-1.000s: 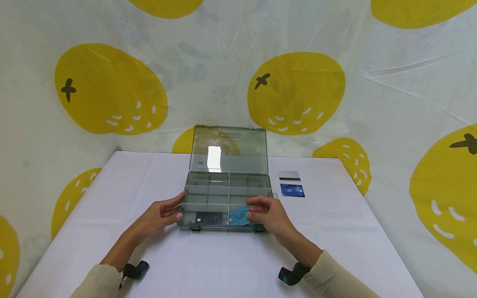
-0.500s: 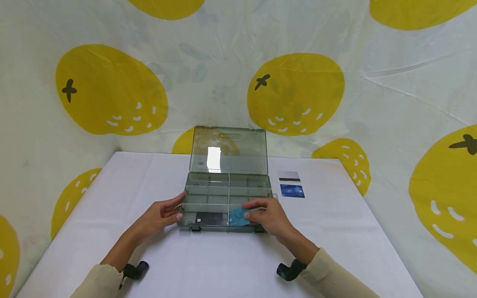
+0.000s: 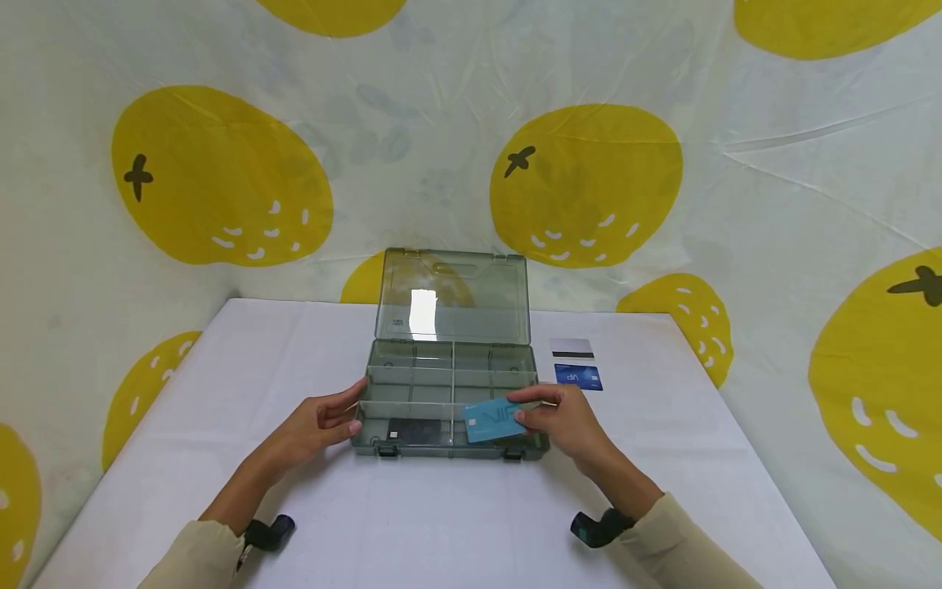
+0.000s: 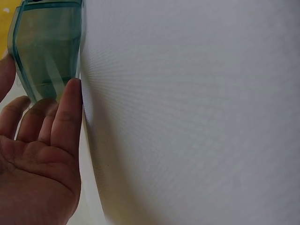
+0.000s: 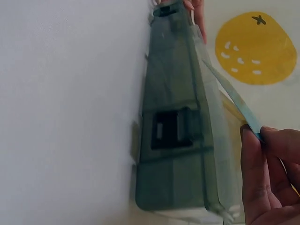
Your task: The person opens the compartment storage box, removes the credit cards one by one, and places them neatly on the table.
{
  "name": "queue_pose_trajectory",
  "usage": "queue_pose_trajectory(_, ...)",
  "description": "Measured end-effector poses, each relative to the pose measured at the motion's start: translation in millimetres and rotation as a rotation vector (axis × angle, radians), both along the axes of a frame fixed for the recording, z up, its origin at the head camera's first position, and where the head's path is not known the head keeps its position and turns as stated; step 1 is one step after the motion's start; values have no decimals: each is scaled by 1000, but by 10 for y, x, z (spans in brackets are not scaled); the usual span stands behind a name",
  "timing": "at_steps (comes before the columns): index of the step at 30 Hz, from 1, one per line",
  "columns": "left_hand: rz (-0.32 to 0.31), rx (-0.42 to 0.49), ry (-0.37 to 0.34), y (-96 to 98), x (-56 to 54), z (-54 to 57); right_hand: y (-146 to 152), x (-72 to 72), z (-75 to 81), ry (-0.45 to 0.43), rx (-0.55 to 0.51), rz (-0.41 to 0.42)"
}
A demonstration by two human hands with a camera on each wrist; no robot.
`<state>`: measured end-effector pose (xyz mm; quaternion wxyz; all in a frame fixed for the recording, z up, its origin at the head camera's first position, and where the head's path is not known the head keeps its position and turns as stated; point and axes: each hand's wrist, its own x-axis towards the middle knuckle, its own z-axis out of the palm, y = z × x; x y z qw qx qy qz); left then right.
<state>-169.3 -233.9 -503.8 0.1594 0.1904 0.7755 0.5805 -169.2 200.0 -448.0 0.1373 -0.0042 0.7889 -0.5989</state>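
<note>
A smoky, see-through compartment box [image 3: 495,381] lies on the table with its lid [image 3: 478,286] raised at the back. My right hand [image 3: 570,421] pinches a light blue VIP card [image 3: 491,420] between thumb and finger, over the front right compartment. In the right wrist view the card [image 5: 234,96] shows edge-on, tilted, above the box's rim. Inside the front left compartment rests a black card [image 3: 414,431]. My left hand [image 3: 312,425] touches the box's left end. The left wrist view has its thumb by the upper rim and its extended fingers [image 4: 68,117] against the end wall.
Right of the box lie a blue VIP card [image 3: 578,377] and, behind it, a silver card [image 3: 571,348] with a dark stripe. Two dark latches [image 3: 386,451] line the box's front. A fruit-patterned cloth [image 3: 412,147] hangs behind the white table [image 3: 441,523].
My right hand has drawn the light blue card up and to the right, so more of its face shows. The left hand, the box and the other cards have stayed put.
</note>
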Motion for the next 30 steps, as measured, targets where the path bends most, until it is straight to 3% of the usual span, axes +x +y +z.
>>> queue_pose_trajectory(11, 2, -4, 12, 13, -2, 10, 523, -131, 54, 24, -58, -114)
queue_pose_trajectory(23, 9, -5, -3, 1, -3, -3, 1008, -230, -29, -47, -49, -277)
queue_pose_trajectory(30, 14, -11, -2, 3, -11, -2, 1166, -265, -108, -66, -40, -299)
